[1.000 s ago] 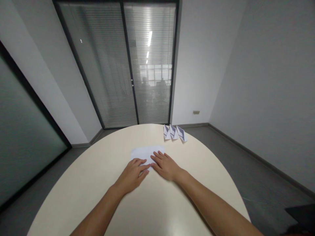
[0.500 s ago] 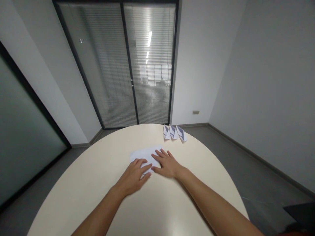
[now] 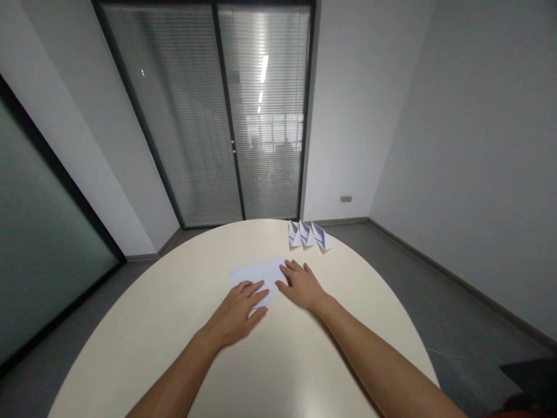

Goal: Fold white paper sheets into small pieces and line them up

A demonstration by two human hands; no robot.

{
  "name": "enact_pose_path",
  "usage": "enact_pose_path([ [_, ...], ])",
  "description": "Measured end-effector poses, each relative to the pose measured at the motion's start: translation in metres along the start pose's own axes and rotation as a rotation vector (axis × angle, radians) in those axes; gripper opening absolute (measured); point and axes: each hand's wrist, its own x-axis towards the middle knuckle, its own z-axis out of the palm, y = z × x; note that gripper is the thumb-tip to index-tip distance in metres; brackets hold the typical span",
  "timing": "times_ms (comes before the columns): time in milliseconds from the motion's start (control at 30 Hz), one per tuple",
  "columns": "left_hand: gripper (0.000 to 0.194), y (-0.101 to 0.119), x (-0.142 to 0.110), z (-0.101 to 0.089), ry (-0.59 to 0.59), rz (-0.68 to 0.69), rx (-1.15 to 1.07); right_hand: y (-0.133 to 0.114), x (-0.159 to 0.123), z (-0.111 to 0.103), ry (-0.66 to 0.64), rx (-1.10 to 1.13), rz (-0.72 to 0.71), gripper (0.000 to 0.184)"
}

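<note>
A white sheet of paper (image 3: 257, 273) lies flat near the middle of a round cream table (image 3: 174, 325). My left hand (image 3: 238, 307) rests palm down on the sheet's near edge, fingers stretched out. My right hand (image 3: 302, 285) lies flat at the sheet's right end, fingers spread and pressing on it. Neither hand holds anything. Part of the paper is hidden under both hands.
Three folded white paper boats (image 3: 308, 234) stand in a row at the table's far edge. Behind the table are glass doors with blinds (image 3: 226, 116). Grey floor runs round the table, and a dark object (image 3: 528, 377) shows at the lower right.
My right hand has slid to the right and away along the paper. The left hand has stayed almost in place on the near edge.
</note>
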Motion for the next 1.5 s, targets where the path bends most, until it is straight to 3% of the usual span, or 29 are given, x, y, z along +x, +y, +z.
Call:
enact_pose_path([
  [133,0.043,0.001,0.002,0.001,0.021,-0.001,0.013,-0.007,-0.003,0.002,0.061,-0.04,-0.06,0.049],
  [367,0.043,0.004,0.007,-0.003,0.031,-0.052,0.039,-0.02,-0.008,0.001,0.033,0.012,-0.221,0.053],
  [667,0.046,-0.005,-0.002,0.007,0.019,-0.046,0.047,-0.004,0.0,0.003,0.149,-0.03,-0.077,0.035],
  [967,0.045,0.002,0.004,0.0,0.013,-0.047,0.058,-0.019,-0.004,0.001,0.13,-0.004,-0.245,0.043],
  [1267,0.049,-0.005,-0.003,0.006,0.006,-0.037,0.044,-0.002,0.004,0.001,0.184,-0.037,-0.101,0.018],
  [1500,0.05,-0.002,0.0,0.004,0.043,-0.024,0.024,-0.009,0.004,0.002,0.151,-0.01,-0.261,0.023],
])
